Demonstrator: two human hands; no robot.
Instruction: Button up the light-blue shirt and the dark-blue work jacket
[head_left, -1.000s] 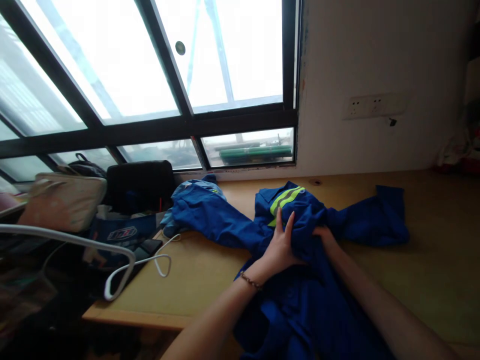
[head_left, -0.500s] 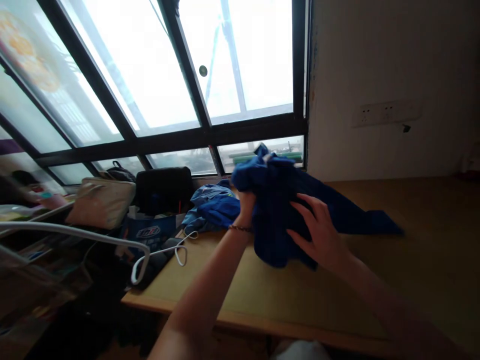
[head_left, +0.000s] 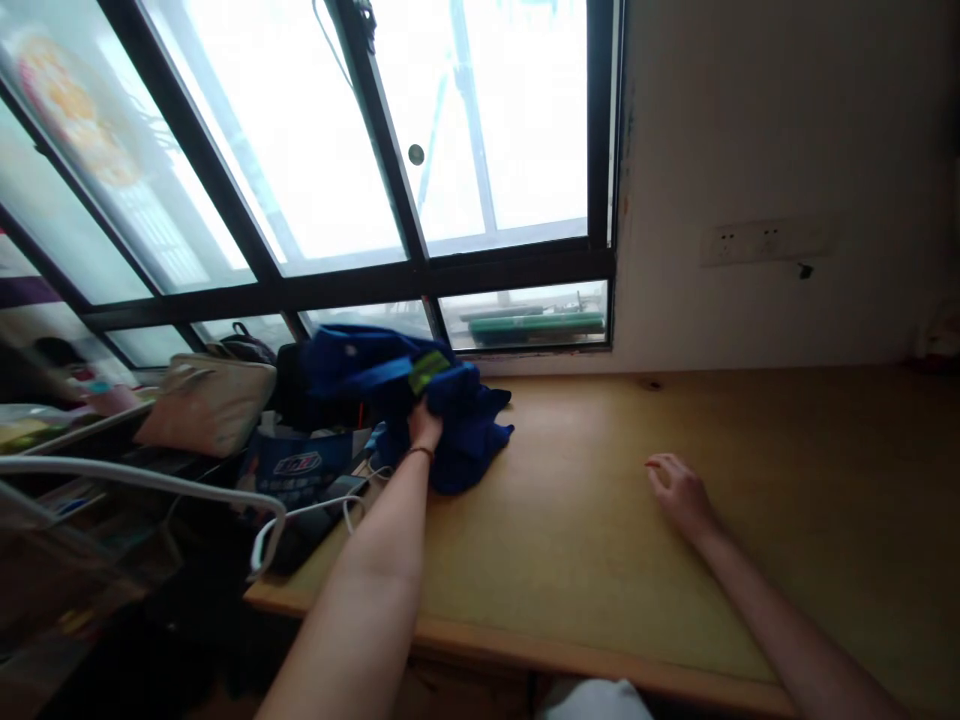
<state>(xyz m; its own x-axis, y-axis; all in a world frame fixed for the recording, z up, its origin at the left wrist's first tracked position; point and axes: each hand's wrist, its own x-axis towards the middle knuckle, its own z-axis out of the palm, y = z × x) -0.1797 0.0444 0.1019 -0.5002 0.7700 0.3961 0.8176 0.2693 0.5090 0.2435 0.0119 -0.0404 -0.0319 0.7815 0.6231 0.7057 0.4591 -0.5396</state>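
Note:
A blue garment (head_left: 459, 425) with a yellow-green patch and a lighter blue strip is bunched at the left end of the wooden table. My left hand (head_left: 426, 428) grips it, fingers wrapped into the cloth and partly hidden by it. Its upper part is blurred and spreads leftward in front of the window's lower frame, while the lower part hangs at the tabletop. Over the bare wood on the right, my right hand (head_left: 679, 492) is empty, its fingers loosely bent and apart from the thumb. The other blue clothes at the table's left end are mostly hidden behind the garment.
The wooden table (head_left: 570, 560) meets a window and a wall with a socket strip (head_left: 776, 240). Left of it are a beige bag (head_left: 210, 400), a blue printed bag (head_left: 292, 465), a white cable (head_left: 349, 505) and a white metal rail (head_left: 165, 473).
My left hand has carried the blue garment leftward, from mid-table to the left end. My right hand has come off the cloth and moved slightly right.

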